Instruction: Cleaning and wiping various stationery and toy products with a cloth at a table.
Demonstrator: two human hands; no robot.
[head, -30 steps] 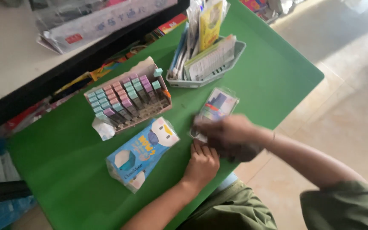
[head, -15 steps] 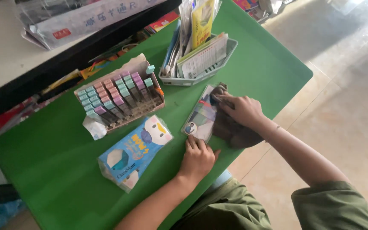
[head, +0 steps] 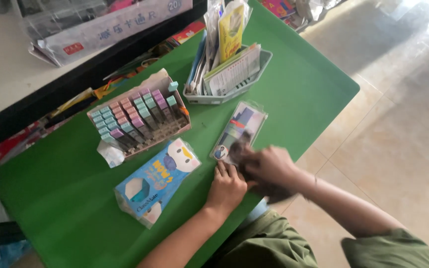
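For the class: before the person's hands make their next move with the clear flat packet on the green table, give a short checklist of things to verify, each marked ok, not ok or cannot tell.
1. Clear flat packet lies flat on the green table: ok.
2. Left hand rests on the table at the packet's near end: ok.
3. Right hand has a firm grip on the dark cloth: cannot tell, blurred.
4. Packet is apart from the grey tray: ok.
5. Blue box is out of the hands' way: ok.

Matt green tabletop (head: pixel 299 94); glossy clear plastic packet (head: pixel 239 130); shiny wrapped blue box (head: pixel 156 180); grey plastic tray (head: pixel 227 94); dark soft cloth (head: pixel 269 189).
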